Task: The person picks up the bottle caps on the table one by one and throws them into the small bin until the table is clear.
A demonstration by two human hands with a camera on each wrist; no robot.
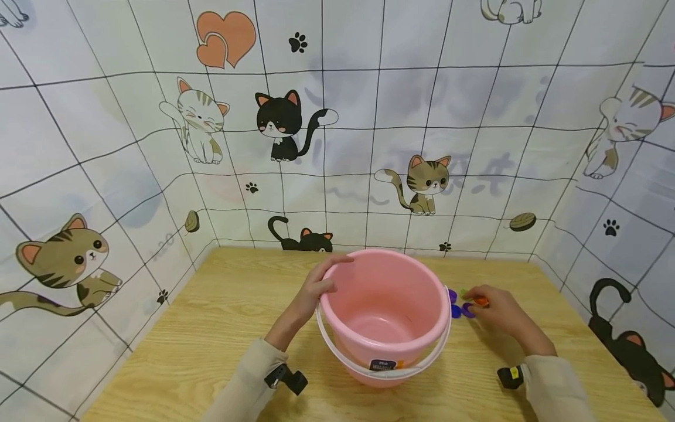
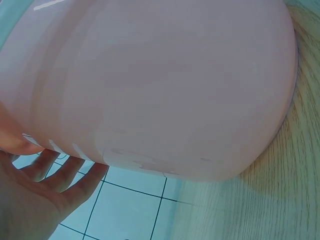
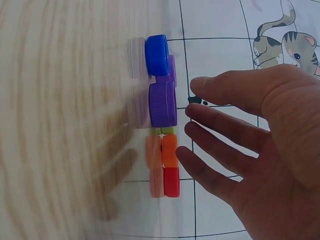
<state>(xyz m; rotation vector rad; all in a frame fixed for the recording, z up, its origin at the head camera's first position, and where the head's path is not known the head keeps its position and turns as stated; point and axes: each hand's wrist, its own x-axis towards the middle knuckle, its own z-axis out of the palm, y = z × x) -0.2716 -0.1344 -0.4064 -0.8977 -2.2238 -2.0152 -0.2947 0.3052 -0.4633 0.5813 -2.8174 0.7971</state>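
Note:
A pink plastic bucket (image 1: 364, 293) with a white handle (image 1: 377, 374) stands upright on the wooden table. My left hand (image 1: 316, 287) grips its rim on the left side; in the left wrist view the fingers (image 2: 85, 182) lie along the outer wall. To the right of the bucket, my right hand (image 1: 501, 310) hovers beside a small group of plastic bottle caps, thumb and fingers apart and holding nothing. Seen from the right wrist, these are a blue cap (image 3: 157, 55), two purple caps (image 3: 163, 104), an orange cap (image 3: 169, 150), a red cap (image 3: 171, 181) and a partly hidden green cap (image 3: 168, 130).
The light wood table (image 1: 227, 328) runs back to a wall covering (image 1: 348, 193) printed with cartoon cats and a grid, which also encloses both sides. Each wrist carries a small black camera, one on the left sleeve (image 1: 248, 381) and one on the right (image 1: 554, 387).

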